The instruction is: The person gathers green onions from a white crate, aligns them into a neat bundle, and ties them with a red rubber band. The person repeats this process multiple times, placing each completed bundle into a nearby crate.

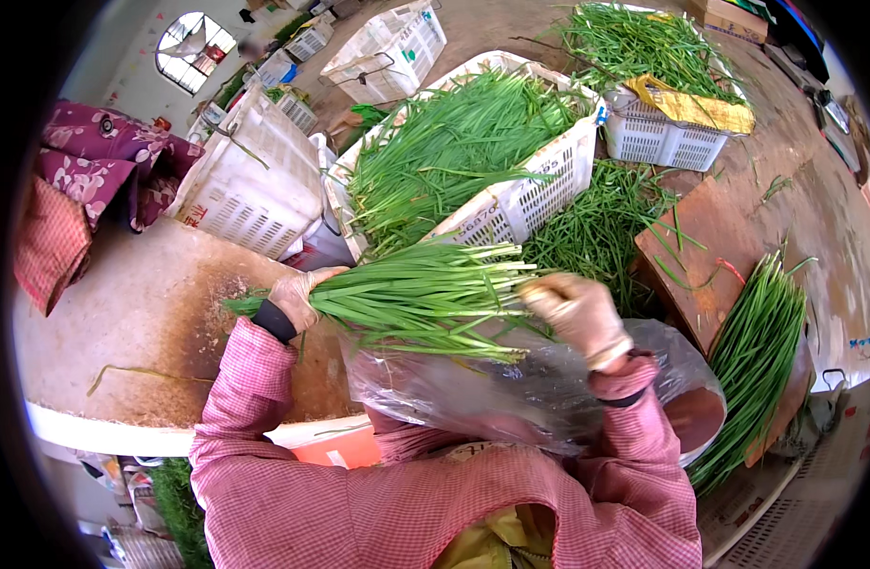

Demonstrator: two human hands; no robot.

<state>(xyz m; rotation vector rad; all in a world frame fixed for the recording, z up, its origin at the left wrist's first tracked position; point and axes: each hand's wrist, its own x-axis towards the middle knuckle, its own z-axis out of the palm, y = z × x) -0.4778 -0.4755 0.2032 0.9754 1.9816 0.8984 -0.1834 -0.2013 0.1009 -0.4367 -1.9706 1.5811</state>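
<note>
My left hand (300,295), in a thin pale glove, is closed around a bunch of long green leafy stalks (414,299), which look like Chinese chives. Their pale cut ends point right. My right hand (574,313), gloved too, is at those ends with its fingers bent; whether it pinches a stalk is too blurred to tell. Clear plastic sheeting (470,398) covers my lap below the bunch. Beyond it a white plastic crate (506,206) is heaped with loose chives (456,149).
A pale stained tabletop (122,320) lies at left. More loose greens (591,227) are on the floor beside the crate. A brown board (698,249) and a chive bundle (755,355) are at right. Other crates (663,135) stand behind, and a floral cloth (100,163) at far left.
</note>
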